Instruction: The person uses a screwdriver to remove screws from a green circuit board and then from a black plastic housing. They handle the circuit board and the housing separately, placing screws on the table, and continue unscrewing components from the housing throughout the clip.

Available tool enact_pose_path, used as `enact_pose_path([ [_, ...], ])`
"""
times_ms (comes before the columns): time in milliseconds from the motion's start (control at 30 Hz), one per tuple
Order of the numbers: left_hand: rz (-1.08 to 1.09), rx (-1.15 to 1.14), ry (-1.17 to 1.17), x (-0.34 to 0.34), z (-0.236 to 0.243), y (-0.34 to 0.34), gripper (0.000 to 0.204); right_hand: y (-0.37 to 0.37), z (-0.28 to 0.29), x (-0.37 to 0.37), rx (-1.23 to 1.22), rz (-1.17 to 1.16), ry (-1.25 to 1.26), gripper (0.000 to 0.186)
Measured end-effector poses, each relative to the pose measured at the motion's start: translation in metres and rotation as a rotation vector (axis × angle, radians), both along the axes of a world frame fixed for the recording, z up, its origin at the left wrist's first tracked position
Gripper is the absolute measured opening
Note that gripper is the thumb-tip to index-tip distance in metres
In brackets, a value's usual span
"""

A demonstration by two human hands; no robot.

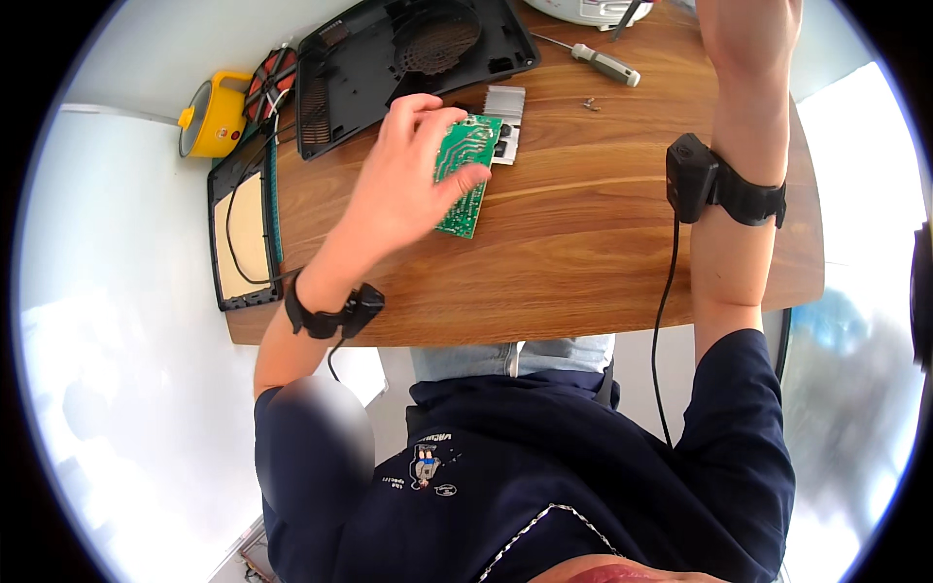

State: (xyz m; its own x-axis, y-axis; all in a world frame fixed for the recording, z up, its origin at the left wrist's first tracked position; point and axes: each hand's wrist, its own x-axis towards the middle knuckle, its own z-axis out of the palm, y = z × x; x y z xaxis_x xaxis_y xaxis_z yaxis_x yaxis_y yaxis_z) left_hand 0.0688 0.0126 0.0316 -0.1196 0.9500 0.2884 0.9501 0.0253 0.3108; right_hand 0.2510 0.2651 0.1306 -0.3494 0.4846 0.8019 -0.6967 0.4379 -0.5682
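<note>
My left hand [413, 170] has its fingers curled over the green circuit board [470, 146], with the thumb across its lower right part, gripping it. A silver finned heat sink [505, 102] with small black parts lies just behind the board, partly covered by it. My right arm reaches to the top right edge of the view; only part of my right hand [748, 34] shows there, its fingers out of frame. Near it a dark tool shaft [624, 21] sticks in from the top.
A black plastic casing [350, 68] lies at the back, beside a red-and-black fan [270, 83] and a yellow appliance [219, 126]. A screwdriver [612, 68], small screws [590, 104], a white object [573, 10] and a framed panel [243, 238] with cables are also on the wooden table [544, 272].
</note>
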Motion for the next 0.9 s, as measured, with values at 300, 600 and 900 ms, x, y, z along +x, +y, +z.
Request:
enact_pose_path([
  [300, 0.135, -0.006, -0.027, 0.022, -0.037, -0.013, 0.093, -0.017, -0.005, -0.018, -0.014, -0.157, -0.112, 0.054],
  [600, 0.207, -0.086, -0.042, 0.027, -0.035, -0.011, 0.084, -0.017, -0.010, -0.023, 0.005, -0.157, -0.171, 0.050],
  [900, 0.238, -0.057, -0.232, 0.028, -0.029, -0.007, 0.077, -0.020, -0.014, -0.024, 0.064, -0.155, -0.155, 0.048],
])
